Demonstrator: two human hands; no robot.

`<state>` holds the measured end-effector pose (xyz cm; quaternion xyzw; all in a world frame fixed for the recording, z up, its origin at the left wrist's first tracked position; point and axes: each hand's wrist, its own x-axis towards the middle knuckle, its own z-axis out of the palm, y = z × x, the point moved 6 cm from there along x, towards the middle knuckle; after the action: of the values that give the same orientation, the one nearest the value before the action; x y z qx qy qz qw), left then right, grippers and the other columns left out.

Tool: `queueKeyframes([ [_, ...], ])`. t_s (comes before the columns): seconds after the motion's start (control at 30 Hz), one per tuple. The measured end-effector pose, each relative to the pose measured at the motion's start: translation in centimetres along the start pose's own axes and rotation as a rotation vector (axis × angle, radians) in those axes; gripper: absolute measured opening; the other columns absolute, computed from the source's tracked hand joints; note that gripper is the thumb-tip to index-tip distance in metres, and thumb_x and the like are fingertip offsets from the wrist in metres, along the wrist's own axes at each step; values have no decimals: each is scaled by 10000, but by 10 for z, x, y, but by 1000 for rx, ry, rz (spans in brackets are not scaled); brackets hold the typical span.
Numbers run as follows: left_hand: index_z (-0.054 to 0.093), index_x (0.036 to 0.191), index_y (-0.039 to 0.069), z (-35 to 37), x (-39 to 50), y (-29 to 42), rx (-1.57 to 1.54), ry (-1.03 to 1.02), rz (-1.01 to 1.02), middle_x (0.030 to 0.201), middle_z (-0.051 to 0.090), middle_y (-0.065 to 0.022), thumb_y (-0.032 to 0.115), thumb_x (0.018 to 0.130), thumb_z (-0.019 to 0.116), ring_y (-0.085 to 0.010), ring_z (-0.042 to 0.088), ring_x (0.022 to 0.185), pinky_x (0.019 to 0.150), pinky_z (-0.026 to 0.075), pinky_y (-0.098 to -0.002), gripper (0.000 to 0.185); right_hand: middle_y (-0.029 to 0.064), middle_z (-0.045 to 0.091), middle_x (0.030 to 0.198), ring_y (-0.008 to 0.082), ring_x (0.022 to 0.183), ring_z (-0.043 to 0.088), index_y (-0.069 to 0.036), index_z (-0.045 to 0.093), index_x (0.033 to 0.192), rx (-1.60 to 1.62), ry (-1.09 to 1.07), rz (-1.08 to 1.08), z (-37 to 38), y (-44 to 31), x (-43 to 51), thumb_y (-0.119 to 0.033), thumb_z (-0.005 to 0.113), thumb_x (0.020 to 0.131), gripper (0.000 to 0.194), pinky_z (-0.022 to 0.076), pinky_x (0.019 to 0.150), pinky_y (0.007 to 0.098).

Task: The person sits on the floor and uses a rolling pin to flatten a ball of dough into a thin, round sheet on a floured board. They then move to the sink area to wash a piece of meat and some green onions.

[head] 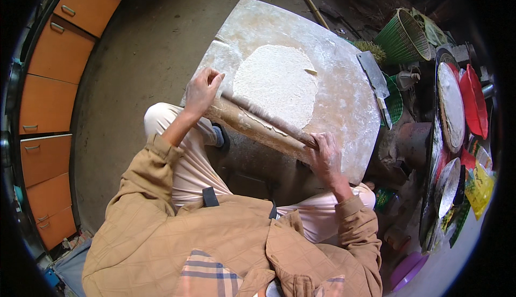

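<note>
A thin wooden rolling pin [270, 115] lies slantwise over the near edge of a round, flattened sheet of dough [276, 83]. My right hand [327, 154] grips the pin's right end. Beside its blurred left end, my left hand [201, 91] is raised with loosely curled fingers and seems to hold nothing. The dough rests on a floured wooden board [342, 95], and a strip of it shows between the pin and the board's near edge. A small dark slit or fold [310, 72] marks the sheet's right side.
A cleaver [375, 81] lies on the board's right edge. Beyond are a green basket [403, 37] and a green colander [395, 99]. At right, a round flatbread [450, 107], a red plastic dish [473, 101] and a metal bowl [448, 188] crowd together. Orange cabinets [50, 103] line the left.
</note>
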<state>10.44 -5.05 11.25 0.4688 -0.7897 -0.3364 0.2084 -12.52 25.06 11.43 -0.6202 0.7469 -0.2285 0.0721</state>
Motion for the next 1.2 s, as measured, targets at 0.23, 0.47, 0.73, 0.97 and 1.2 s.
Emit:
queueKeyframes([
  [0.23, 679, 947, 23, 44, 23, 11, 233, -61, 113, 920, 689, -189, 335, 856, 739, -311, 690, 844, 773, 538, -417, 331, 224, 563, 999, 383, 920, 555, 41, 552, 1258, 190, 239, 310, 37, -48, 27, -101, 678, 879, 424, 456, 830, 454],
  [0.47, 623, 1017, -4, 53, 27, 24, -84, -84, 30, 833, 718, -133, 224, 894, 711, -244, 708, 766, 691, 544, -316, 274, 204, 536, 1074, 366, 1002, 521, 39, 489, 1354, 105, 235, 263, 48, -61, 28, -61, 711, 814, 593, 448, 872, 446],
  [0.73, 637, 1183, 17, 53, 57, 113, -476, -160, 393, 1076, 722, -123, 175, 990, 608, -180, 698, 1005, 855, 573, -291, 251, 190, 550, 1143, 359, 1043, 535, 1, 520, 1357, 176, 228, 270, 44, -69, 14, -53, 729, 817, 582, 448, 920, 434],
  [0.97, 673, 1177, 118, 95, 42, 83, 201, -642, 1069, 1249, 647, -59, 259, 879, 694, -255, 561, 1231, 1077, 449, -401, 330, 185, 563, 1146, 358, 1040, 558, -22, 541, 1341, 246, 234, 193, 48, -79, 15, -62, 746, 802, 578, 471, 903, 439],
  [1.2, 647, 1158, 122, 76, 41, 77, 341, -730, 1084, 1190, 624, -56, 187, 818, 740, -268, 541, 1166, 1035, 456, -394, 358, 167, 587, 1065, 358, 993, 562, -33, 538, 1314, 314, 207, 176, 57, -88, 18, -61, 751, 779, 577, 469, 855, 448],
])
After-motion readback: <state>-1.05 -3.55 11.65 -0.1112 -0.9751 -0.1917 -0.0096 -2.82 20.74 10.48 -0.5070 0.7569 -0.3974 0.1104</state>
